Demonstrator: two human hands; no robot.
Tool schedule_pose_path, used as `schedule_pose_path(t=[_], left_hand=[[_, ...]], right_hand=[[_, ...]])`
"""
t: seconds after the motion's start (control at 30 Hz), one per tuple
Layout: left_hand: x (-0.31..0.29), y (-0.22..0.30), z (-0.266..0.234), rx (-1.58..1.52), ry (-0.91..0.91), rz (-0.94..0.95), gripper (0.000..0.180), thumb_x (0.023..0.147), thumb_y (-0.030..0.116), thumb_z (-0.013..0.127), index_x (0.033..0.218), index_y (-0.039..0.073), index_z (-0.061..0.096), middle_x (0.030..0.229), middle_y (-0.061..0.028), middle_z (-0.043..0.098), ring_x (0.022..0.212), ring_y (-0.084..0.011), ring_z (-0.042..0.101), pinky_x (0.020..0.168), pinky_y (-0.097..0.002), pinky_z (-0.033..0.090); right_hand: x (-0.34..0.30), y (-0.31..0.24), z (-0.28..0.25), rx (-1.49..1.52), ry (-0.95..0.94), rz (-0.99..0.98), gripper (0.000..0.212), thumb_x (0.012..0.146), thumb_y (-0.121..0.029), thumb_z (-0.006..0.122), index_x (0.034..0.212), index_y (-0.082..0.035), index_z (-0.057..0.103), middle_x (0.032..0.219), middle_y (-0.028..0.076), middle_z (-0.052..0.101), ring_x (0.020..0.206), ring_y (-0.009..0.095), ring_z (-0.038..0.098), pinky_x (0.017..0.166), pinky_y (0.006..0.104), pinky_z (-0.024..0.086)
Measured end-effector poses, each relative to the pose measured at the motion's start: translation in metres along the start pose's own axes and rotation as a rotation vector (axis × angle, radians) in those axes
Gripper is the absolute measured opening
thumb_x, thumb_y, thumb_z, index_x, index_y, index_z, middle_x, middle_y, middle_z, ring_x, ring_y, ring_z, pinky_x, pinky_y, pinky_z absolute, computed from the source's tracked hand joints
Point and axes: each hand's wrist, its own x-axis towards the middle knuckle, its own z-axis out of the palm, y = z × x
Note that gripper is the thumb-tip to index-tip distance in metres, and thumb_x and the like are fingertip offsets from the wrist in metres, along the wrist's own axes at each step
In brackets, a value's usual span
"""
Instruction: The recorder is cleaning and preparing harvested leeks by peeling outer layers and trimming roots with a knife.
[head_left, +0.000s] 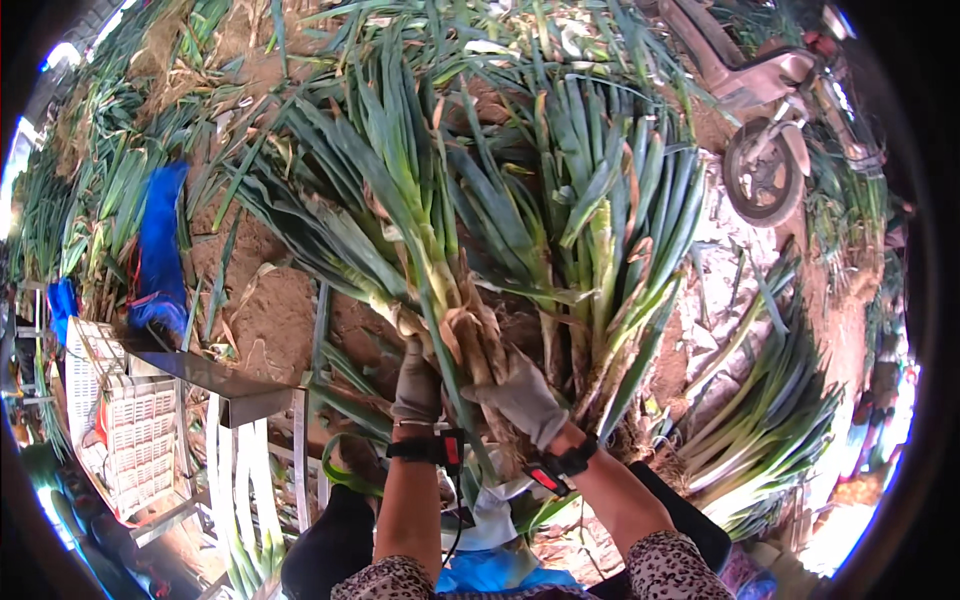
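A large sheaf of long green onions (400,190) fans out in front of me, with dry brown skins low on the stalks. My left hand (416,385), in a grey work glove, is closed at the base of the stalks on the left. Gloved the same way, my right hand (525,398) grips brown, soil-stained lower stalks beside it. Fingertips of both hands are partly hidden by the stalks. More untrimmed green onions (610,230) stand right of my hands, their roots toward me. Each wrist carries a strapped black-and-red device.
At left are a metal stand (250,402), cleaned white-stemmed onions (243,490), a plastic crate (145,435) and a blue sheet (160,250). A pile of onions with pale stems (765,420) lies at right. Beyond it stands a two-wheeler's wheel (762,172). Loose soil (270,320) covers the ground.
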Motion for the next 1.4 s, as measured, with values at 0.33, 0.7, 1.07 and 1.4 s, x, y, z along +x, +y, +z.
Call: schedule_pose_path(t=[0.33, 0.7, 1.07, 1.4], left_hand=[[-0.057, -0.042, 0.107, 0.173, -0.236, 0.063, 0.047, 0.1, 0.022, 0.065, 0.14, -0.002, 0.057, 0.132, -0.0125, 0.068, 0.117, -0.0279, 0.069, 0.104, -0.0409, 0.055], [-0.009, -0.137, 0.179, 0.691, -0.283, -0.102, 0.059, 0.099, 0.014, 0.07, 0.15, 0.0, 0.043, 0.126, -0.0083, 0.065, 0.109, -0.0143, 0.064, 0.095, -0.0303, 0.052], [-0.143, -0.013, 0.128, 1.19, -0.028, 0.212, 0.022, 0.094, 0.014, 0.077, 0.113, 0.005, 0.071, 0.096, 0.0006, 0.068, 0.085, -0.011, 0.065, 0.072, -0.0267, 0.05], [-0.418, 0.207, 0.144, 1.334, 0.07, 0.558, 0.031, 0.1, 0.008, 0.065, 0.129, -0.004, 0.066, 0.109, -0.0083, 0.074, 0.098, -0.0141, 0.065, 0.091, -0.0284, 0.052]], right_hand=[[-0.163, -0.036, -0.054, -0.096, 0.142, -0.151, 0.091, 0.07, -0.022, 0.097, 0.144, 0.005, 0.051, 0.14, 0.015, 0.063, 0.124, 0.021, 0.062, 0.107, 0.0341, 0.049], [-0.212, -0.063, -0.166, -0.52, 0.545, -0.431, 0.071, 0.084, -0.015, 0.084, 0.146, 0.0, 0.052, 0.138, 0.02, 0.064, 0.125, 0.032, 0.064, 0.104, 0.0382, 0.052], [-0.354, -0.239, 0.071, 0.13, -0.375, -1.403, 0.048, 0.09, -0.019, 0.072, 0.134, -0.003, 0.06, 0.115, 0.018, 0.069, 0.098, 0.032, 0.068, 0.089, 0.0427, 0.057], [-0.341, -0.121, 0.074, -0.43, -0.182, -0.721, 0.048, 0.096, -0.022, 0.072, 0.14, -0.006, 0.06, 0.11, 0.013, 0.075, 0.089, 0.025, 0.074, 0.072, 0.0356, 0.061]])
